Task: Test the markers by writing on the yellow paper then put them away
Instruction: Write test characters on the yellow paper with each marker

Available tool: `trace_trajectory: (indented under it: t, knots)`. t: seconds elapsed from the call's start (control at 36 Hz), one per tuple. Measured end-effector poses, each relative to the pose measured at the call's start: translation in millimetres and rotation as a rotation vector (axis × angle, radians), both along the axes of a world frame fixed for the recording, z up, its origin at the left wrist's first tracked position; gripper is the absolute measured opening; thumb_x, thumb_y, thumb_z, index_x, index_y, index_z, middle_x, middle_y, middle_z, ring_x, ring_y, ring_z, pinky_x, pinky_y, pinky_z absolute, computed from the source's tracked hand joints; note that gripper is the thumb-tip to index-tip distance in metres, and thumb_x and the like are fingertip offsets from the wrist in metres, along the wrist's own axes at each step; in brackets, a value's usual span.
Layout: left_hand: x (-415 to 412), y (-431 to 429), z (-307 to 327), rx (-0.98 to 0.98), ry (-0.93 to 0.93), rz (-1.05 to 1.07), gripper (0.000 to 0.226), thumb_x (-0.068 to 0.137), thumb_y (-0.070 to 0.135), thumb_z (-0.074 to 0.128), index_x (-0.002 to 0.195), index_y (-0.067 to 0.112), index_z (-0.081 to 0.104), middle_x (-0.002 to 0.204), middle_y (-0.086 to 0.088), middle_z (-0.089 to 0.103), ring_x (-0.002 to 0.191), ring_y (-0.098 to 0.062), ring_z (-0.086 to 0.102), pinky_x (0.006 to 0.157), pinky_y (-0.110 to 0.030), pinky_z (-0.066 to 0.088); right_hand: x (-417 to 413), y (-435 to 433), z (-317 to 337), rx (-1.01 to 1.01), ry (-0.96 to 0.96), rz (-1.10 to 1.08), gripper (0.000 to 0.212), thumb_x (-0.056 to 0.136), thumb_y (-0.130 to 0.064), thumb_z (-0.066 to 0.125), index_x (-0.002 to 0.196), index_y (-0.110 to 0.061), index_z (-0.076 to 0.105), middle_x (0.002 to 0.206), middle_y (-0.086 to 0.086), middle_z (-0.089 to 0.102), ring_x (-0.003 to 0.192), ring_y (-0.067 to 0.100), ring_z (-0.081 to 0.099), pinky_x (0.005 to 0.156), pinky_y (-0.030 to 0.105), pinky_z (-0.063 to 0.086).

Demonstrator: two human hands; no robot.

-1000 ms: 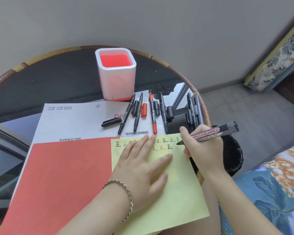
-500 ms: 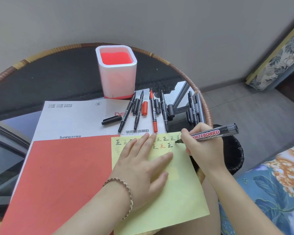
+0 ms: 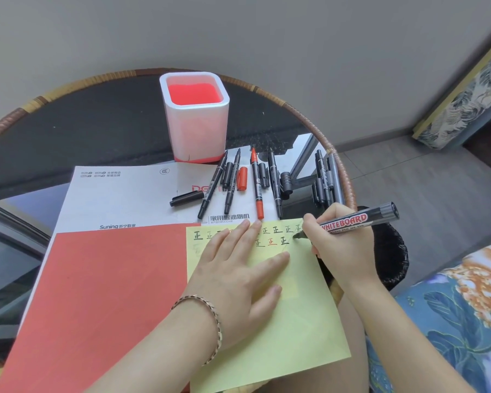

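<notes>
The yellow paper is pinned flat by the left hand, which is spread open with the palm down and the fingers fanned toward the far edge of the sheet; nothing is held in it. The whiteboard marker is gripped by the right hand, the fingers being closed round the barrel near the tip. The marker's long axis is laid low and slanted, its tip down and to the left, at or just above the paper at the end of the second row of written characters, and its rear end pointing up and to the right, out beyond the table rim. Whether the tip is actually touching cannot be told. The coming stroke is judged to be made just to the right of the last character (a narrow strip of sheet is left there before the edge). The other markers, with loose caps among them, are laid out just beyond the sheet, and the pen holder is stood farther back, nearer the left hand's side, apparently with nothing in it.
</notes>
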State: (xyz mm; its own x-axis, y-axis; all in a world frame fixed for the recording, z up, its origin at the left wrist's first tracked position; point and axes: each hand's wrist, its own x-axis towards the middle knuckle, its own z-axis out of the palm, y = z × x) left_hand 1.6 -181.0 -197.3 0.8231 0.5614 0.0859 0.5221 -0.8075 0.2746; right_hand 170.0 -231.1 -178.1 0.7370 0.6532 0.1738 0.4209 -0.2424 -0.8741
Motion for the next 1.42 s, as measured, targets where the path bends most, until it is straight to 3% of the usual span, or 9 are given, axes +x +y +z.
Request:
trace_trajectory:
  t: [0.17,0.25,0.36,0.69,0.97,1.14,1.22,1.33,1.42]
  knots:
    - [0,0,1,0.005,0.011,0.003,0.043,0.077,0.051,0.038,0.115,0.044,0.058,0.134,-0.013,0.052,0.123,-0.027,0.05,0.101,-0.036,0.023,2,0,-2,0.027,-0.044,-0.023,0.03,0.074,-0.007,0.065,0.054,0.0,0.045,0.05,0.017,0.052,0.051,0.033,0.054,0.053,0.031,0.043]
    - [0,0,2,0.005,0.01,0.005,0.043,0.077,0.051,0.038,0.114,0.044,0.059,0.133,-0.013,0.053,0.123,-0.027,0.05,0.1,-0.036,0.023,0,-1,-1,0.035,-0.048,0.013,0.03,0.074,-0.006,0.065,0.054,0.002,0.044,0.052,0.023,0.053,0.049,0.027,0.049,0.05,0.025,0.038]
    - [0,0,1,0.003,0.002,0.001,0.042,0.078,0.05,0.038,0.114,0.044,0.059,0.134,-0.013,0.052,0.125,-0.026,0.046,0.101,-0.036,0.023,1,-2,-2,0.026,-0.073,-0.026,0.03,0.073,-0.005,0.064,0.053,0.0,0.043,0.045,0.011,0.049,0.044,0.012,0.044,0.049,0.018,0.035]
    - [1,0,0,0.005,0.007,0.003,0.042,0.077,0.051,0.038,0.114,0.045,0.057,0.133,-0.012,0.053,0.124,-0.025,0.046,0.1,-0.036,0.023,5,-7,-5,0.042,-0.141,-0.075,0.036,0.07,0.003,0.062,0.047,-0.006,0.036,0.037,-0.004,0.037,0.041,0.006,0.04,0.044,0.012,0.03]
    - [0,0,1,0.006,0.011,0.004,0.042,0.077,0.05,0.038,0.113,0.044,0.059,0.133,-0.012,0.054,0.122,-0.027,0.051,0.1,-0.037,0.023,7,-11,9,0.156,0.067,-0.062,0.03,0.077,-0.016,0.071,0.066,-0.018,0.043,0.055,-0.004,0.046,0.043,0.0,0.046,0.046,0.009,0.035]
    - [0,0,1,0.016,0.026,0.006,0.042,0.076,0.05,0.038,0.112,0.045,0.059,0.132,-0.012,0.054,0.121,-0.027,0.052,0.099,-0.036,0.024,16,-11,25,0.173,-0.003,0.103,0.018,0.079,-0.01,0.068,0.083,-0.026,0.061,0.083,-0.01,0.063,0.073,-0.005,0.06,0.066,0.007,0.046]
    - [0,0,1,0.026,0.037,0.008,0.042,0.076,0.051,0.038,0.113,0.046,0.059,0.132,-0.012,0.054,0.121,-0.027,0.052,0.099,-0.036,0.023,23,-6,31,0.164,0.035,0.147,0.018,0.08,-0.028,0.058,0.097,-0.033,0.062,0.096,-0.011,0.066,0.088,-0.003,0.063,0.074,0.011,0.048]
    - [1,0,1,0.032,0.049,0.012,0.042,0.076,0.051,0.038,0.113,0.046,0.059,0.132,-0.011,0.054,0.121,-0.027,0.052,0.099,-0.036,0.023,30,8,37,-0.01,-0.186,0.231,0.029,0.083,-0.029,0.057,0.11,-0.021,0.05,0.087,-0.003,0.062,0.071,0.006,0.058,0.062,0.01,0.045]
    - [1,0,2,0.033,0.055,0.01,0.042,0.076,0.052,0.038,0.113,0.046,0.058,0.132,-0.011,0.055,0.121,-0.027,0.052,0.099,-0.036,0.023,35,19,39,-0.172,-0.538,0.343,0.027,0.086,-0.019,0.061,0.111,-0.013,0.053,0.099,0.008,0.061,0.086,0.019,0.057,0.076,0.025,0.046]
